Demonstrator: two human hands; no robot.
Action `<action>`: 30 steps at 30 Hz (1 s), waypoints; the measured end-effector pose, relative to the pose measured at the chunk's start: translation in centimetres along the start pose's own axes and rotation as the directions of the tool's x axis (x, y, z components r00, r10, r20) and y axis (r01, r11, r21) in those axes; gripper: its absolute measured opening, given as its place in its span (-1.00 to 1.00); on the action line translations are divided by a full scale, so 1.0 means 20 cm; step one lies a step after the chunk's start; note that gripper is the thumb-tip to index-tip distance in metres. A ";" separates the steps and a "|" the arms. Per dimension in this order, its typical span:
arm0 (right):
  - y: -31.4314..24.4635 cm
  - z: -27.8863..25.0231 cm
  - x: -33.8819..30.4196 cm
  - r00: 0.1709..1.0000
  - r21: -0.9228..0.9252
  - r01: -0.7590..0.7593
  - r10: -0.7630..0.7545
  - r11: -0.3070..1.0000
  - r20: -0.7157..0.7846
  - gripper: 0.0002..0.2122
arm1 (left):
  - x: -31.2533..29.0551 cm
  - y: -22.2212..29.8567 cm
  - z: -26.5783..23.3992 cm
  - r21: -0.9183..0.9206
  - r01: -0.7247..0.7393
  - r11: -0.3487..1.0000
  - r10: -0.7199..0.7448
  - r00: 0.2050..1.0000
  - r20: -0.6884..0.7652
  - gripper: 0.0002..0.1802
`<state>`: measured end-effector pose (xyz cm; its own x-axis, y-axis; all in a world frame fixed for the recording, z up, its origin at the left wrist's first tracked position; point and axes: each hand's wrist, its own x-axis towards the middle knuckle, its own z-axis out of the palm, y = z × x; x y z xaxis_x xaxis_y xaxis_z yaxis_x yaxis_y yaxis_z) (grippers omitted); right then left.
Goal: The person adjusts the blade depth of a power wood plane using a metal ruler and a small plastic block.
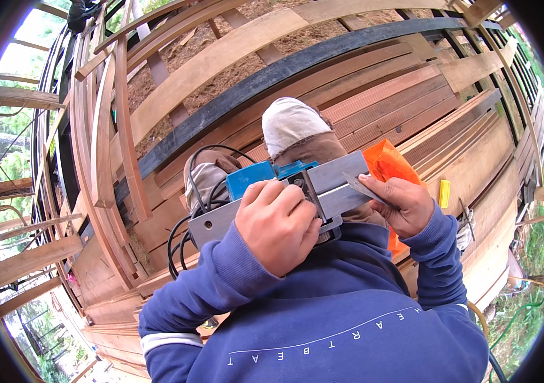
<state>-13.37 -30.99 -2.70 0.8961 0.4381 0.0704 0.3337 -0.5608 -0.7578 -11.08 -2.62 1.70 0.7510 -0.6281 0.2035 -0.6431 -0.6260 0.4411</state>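
Note:
An electric hand planer (342, 175) with a blue body and grey metal sole plates lies sole up across my lap. My left hand (278, 223) is closed over its middle, with curled fingers at the cutter opening; whether they pinch something small is hidden. In my right hand (406, 204), thumb and fingers pinch a thin pointed metal blade (360, 186), held above the sole plate at the planer's right end. An orange bag or cloth (390, 161) sits just behind that hand. A black cord (173, 249) loops at the planer's left end.
My knees (294, 127) stick up beyond the planer. Stacked timber boards (387, 102) surround me, with a long dark beam (221, 115) farther off. A small yellow object (444, 193) lies to the right. Long loose planks (102, 127) lean at the left, and a green hose (534, 306) runs at the lower right.

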 end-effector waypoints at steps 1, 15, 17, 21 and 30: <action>0.00 0.00 0.00 1.000 -0.004 0.005 -0.005 1.000 0.000 -0.53 | 0.00 0.01 0.00 0.019 0.017 1.000 -0.017 1.000 -0.013 -0.89; 0.01 -0.01 0.01 1.000 -0.006 0.012 -0.012 1.000 -0.008 -0.52 | 0.00 0.01 0.01 0.010 0.021 1.000 -0.021 1.000 -0.003 -0.89; 0.01 -0.01 0.01 1.000 -0.013 0.007 -0.007 1.000 -0.005 -0.52 | 0.00 0.00 0.03 0.000 0.000 1.000 0.000 1.000 0.000 -0.89; 0.01 -0.01 0.01 1.000 -0.018 0.010 -0.010 1.000 -0.012 -0.53 | 0.00 -0.01 0.02 -0.052 0.007 0.999 -0.007 1.000 0.003 -0.88; 0.02 -0.03 0.02 1.000 -0.014 -0.005 0.004 1.000 -0.017 -0.53 | -0.01 -0.03 0.04 -0.033 -0.017 0.999 0.016 1.000 -0.022 -0.88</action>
<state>-12.63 -31.39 -2.67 0.9025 0.4236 0.0782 0.3337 -0.5728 -0.7487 -11.07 -2.45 0.80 0.7435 -0.6280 0.2301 -0.6506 -0.5994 0.4664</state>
